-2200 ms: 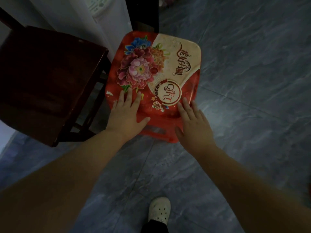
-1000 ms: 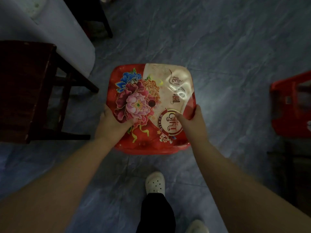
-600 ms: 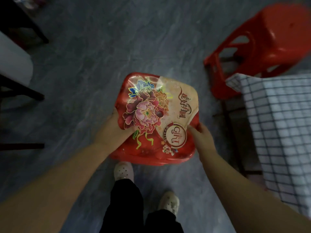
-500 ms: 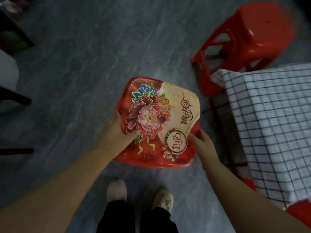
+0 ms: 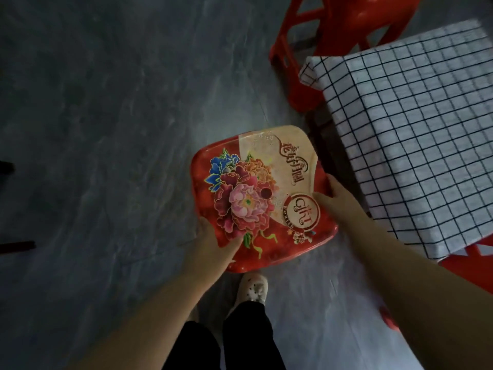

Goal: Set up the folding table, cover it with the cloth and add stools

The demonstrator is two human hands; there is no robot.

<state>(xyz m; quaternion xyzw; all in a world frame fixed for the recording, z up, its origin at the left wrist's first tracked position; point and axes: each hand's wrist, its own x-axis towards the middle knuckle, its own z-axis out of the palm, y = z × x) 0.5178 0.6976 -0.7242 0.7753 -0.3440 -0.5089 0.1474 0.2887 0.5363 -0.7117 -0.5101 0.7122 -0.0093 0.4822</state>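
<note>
I hold a red plastic stool (image 5: 269, 182) with a flower print and the word "Gift" on its seat, seen from above. My left hand (image 5: 213, 244) grips its near left edge and my right hand (image 5: 334, 194) grips its right edge. The stool hangs above the floor, just left of the table's corner. The table is covered with a white cloth with a black grid (image 5: 416, 124). A plain red stool (image 5: 344, 25) stands at the table's far side. Part of another red stool (image 5: 472, 265) shows under the cloth's near edge.
Grey marbled floor tiles (image 5: 106, 129) stretch to the left and front. My feet in light clogs (image 5: 253, 288) stand right below the carried stool. Dark furniture legs (image 5: 16, 245) poke in at the left edge.
I lifted the flowered stool away from the dark wooden chair and white cloth, turned right and carried it toward the checked-cloth table, which now fills the right side.
</note>
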